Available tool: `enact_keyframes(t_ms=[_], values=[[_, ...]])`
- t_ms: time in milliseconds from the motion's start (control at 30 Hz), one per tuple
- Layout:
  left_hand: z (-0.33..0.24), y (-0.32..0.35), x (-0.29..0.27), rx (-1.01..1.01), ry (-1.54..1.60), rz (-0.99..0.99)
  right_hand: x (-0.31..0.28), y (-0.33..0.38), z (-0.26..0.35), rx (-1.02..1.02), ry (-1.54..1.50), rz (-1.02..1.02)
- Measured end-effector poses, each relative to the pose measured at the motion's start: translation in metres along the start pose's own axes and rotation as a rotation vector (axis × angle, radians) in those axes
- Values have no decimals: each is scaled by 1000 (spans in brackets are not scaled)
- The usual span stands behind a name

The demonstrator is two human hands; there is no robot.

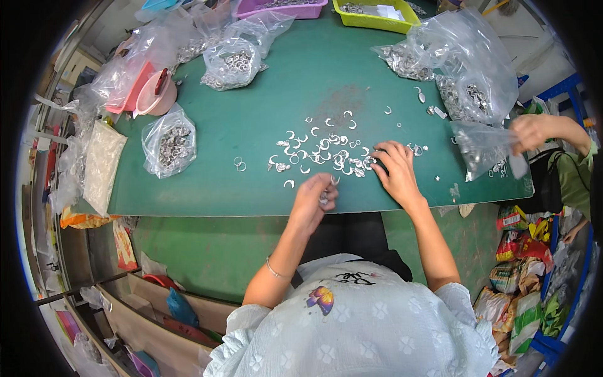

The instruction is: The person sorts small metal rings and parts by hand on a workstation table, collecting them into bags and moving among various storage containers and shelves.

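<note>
I see a green desk (251,157) with several clear plastic bags of small metal parts on it: one bag (168,141) near the left edge, another (233,61) further back, and a big crumpled one (468,69) at the right. A pink bowl (157,94) sits at the left with a red-handled tool lying in it. At the far edge I make out a yellow-green tray (375,19) and a purple tray (279,9). A long bag of pale material (100,166) lies along the left edge. On the right, another person's hand (531,132) grips a small clear bag (487,151). Colourful packets (524,276) are piled on the floor at the lower right.
</note>
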State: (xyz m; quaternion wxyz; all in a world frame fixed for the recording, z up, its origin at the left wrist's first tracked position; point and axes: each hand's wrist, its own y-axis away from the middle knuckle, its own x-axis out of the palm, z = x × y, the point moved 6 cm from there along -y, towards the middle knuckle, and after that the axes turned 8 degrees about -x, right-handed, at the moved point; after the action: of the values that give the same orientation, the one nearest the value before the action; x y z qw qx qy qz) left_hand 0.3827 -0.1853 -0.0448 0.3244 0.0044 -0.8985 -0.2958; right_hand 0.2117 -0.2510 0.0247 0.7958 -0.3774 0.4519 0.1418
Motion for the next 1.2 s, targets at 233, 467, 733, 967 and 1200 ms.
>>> enact_keyframes(t_ms=[233,467,733,967,1200], values=[[38,27,29,-161,216,158,-13,7,-21,124,107,-124],[75,35,46,-438,531,507,6,-9,-26,79,153,-91],[93,36,43,-457,429,317,-16,5,-43,200,193,-89],[112,22,40,-533,489,248,-5,15,-4,24,194,151],[123,3,37,-514,654,420,-10,69,64,43,58,402]])
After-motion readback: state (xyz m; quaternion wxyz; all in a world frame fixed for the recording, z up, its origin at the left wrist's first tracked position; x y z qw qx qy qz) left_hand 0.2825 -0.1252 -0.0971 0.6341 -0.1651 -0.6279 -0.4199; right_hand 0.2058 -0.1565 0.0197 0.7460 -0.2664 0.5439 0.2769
